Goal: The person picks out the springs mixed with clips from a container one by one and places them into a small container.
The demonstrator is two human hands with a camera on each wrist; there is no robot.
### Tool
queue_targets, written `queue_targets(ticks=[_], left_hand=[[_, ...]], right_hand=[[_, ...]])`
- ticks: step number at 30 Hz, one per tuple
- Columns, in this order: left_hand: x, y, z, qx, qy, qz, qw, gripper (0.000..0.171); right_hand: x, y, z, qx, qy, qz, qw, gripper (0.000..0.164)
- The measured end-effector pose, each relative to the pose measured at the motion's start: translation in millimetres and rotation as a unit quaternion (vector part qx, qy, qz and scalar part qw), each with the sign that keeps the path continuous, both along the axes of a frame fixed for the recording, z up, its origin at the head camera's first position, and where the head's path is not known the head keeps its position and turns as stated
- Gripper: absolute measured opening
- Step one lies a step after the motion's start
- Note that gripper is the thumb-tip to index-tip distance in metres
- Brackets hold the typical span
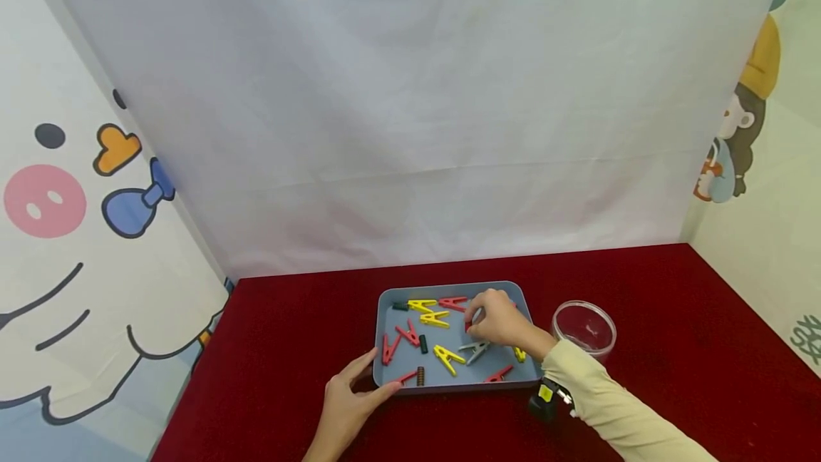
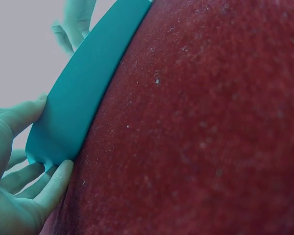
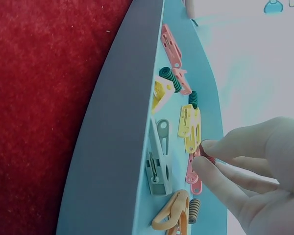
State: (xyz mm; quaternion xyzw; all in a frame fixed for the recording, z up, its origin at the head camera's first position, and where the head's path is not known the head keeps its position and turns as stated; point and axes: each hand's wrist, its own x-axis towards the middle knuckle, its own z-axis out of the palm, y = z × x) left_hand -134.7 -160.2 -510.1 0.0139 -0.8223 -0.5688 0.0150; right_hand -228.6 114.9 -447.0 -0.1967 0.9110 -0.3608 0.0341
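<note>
A blue-grey tray lies on the table, with clothespins and small ribbed coils scattered in it. My left hand holds its near left corner between thumb and fingers, as the left wrist view also shows. Over the tray's right half, my right hand pinches a small dark red coil between thumb and fingertips. Below those fingertips is a red clothespin. Near this hand lies a grey clothespin. Yellow clothespins and red clothespins are spread further left.
A clear round container stands right of the tray, partly behind the right forearm. Dark green coils and a brown coil lie in the tray. Dark red cloth covers the table; a white curtain hangs behind.
</note>
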Motion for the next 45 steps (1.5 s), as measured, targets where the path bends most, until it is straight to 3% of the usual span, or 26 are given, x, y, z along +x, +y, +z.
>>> queue_targets(ticks=[14, 45], left_hand=[[-1.0, 1, -0.1, -0.003, 0.000, 0.006, 1.0000, 0.074], [0.8, 0, 1.2, 0.018, -0.006, 0.003, 0.9998, 0.073]], right_hand=[[5.4, 6, 4.9, -0.031, -0.012, -0.004, 0.999, 0.012], [17.4, 20, 4.9, -0.113, -0.047, 0.032, 0.992, 0.012]])
